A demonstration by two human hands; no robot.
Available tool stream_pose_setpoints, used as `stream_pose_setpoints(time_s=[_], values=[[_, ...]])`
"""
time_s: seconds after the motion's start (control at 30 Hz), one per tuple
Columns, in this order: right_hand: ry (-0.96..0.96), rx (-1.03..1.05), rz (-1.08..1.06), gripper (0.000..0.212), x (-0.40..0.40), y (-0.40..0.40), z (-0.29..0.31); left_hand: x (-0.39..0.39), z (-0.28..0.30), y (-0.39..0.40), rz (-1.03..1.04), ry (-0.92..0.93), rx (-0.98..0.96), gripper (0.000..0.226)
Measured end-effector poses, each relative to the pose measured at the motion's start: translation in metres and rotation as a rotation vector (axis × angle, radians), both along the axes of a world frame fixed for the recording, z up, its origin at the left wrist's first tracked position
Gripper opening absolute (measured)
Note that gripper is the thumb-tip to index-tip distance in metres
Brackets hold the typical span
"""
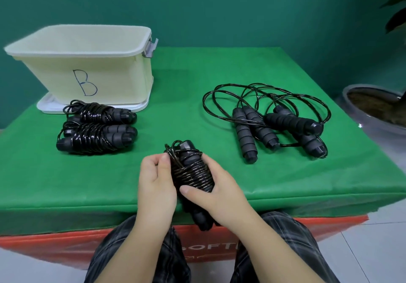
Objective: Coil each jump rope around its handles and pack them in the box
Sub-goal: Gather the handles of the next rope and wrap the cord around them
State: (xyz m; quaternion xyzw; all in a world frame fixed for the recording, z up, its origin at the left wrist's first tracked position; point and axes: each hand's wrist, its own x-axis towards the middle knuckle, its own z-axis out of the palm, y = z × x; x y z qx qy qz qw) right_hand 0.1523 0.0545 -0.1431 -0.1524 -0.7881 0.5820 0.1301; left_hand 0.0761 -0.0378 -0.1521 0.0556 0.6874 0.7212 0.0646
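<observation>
Midway through the job, by the look of it: the person sits at a table under a green cloth (219, 67) with a black jump rope, cord wound tight round its paired foam handles (193, 172), held upright between both hands just above the near table edge. Left hand (157, 183) cups the bundle's left side, fingers curled about it, thumb pressed near the loose loops at the top. Right hand (216, 191) grips the lower right of the bundle, thumb laid across the front of the coils, fingers wrapped behind. Cord is nearly all taken up; a few slack loops stand free at the upper end, so I judge the step in hand is finishing and securing the last turns. Two already-coiled black ropes (96, 128) lie side by side on the cloth just in front of the cream plastic box marked "B" (87, 62), which stands on its white lid (47, 106) at the far left; whether anything is inside it cannot be seen. Well apart to the right, a tangle of uncoiled black ropes with grey foam handles (276, 124) waits. Next move likely calls for tucking the free end under a turn without letting the coils spring loose, then setting the bundle down or boxing it. A potted plant (377, 109) stands off the right edge.
</observation>
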Motion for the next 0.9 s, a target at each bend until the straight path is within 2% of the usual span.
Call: stream_pose_setpoints(time_s=[0.1, 0.17, 0.2, 0.23, 0.3, 0.33, 0.4, 0.5, 0.63, 0.7, 0.8, 0.9], values=[[0.122, -0.155, 0.026, 0.045, 0.004, 0.006, -0.002, -0.002, 0.004, 0.004, -0.095, -0.159, 0.267, 0.023], [0.157, -0.166, 0.033, 0.045, 0.004, 0.006, -0.003, -0.004, 0.005, 0.004, -0.17, -0.202, 0.333, 0.026], [0.166, -0.164, 0.028, 0.046, 0.003, 0.005, -0.003, -0.006, 0.003, 0.003, -0.184, -0.151, 0.264, 0.024], [0.173, -0.16, 0.016, 0.046, 0.002, 0.005, -0.004, -0.009, 0.0, 0.0, -0.178, -0.007, 0.092, 0.022], [0.179, -0.153, -0.023, 0.045, 0.0, 0.004, -0.007, -0.018, -0.004, -0.008, -0.175, 0.39, -0.349, 0.024], [0.176, -0.148, -0.046, 0.044, 0.0, 0.002, -0.007, -0.021, -0.001, -0.011, -0.186, 0.52, -0.499, 0.027], [0.161, -0.11, -0.09, 0.045, -0.003, -0.003, -0.008, -0.022, 0.012, -0.017, -0.215, 0.636, -0.693, 0.032], [0.094, 0.025, -0.143, 0.052, -0.009, -0.01, -0.01, -0.021, 0.029, -0.026, -0.18, 0.707, -0.928, 0.04], [0.014, 0.12, -0.164, 0.061, -0.015, -0.013, -0.006, -0.002, 0.043, -0.029, -0.215, 0.888, -0.869, 0.034], [0.006, 0.114, -0.158, 0.058, -0.015, -0.012, -0.003, 0.007, 0.047, -0.029, -0.236, 0.879, -0.8, 0.034], [-0.02, 0.126, -0.13, 0.06, -0.015, -0.01, 0.0, 0.009, 0.047, -0.038, -0.216, 0.763, -0.674, 0.041], [-0.049, 0.213, -0.149, 0.06, -0.017, -0.011, 0.003, -0.002, 0.038, -0.051, -0.177, 0.495, -0.481, 0.039]])
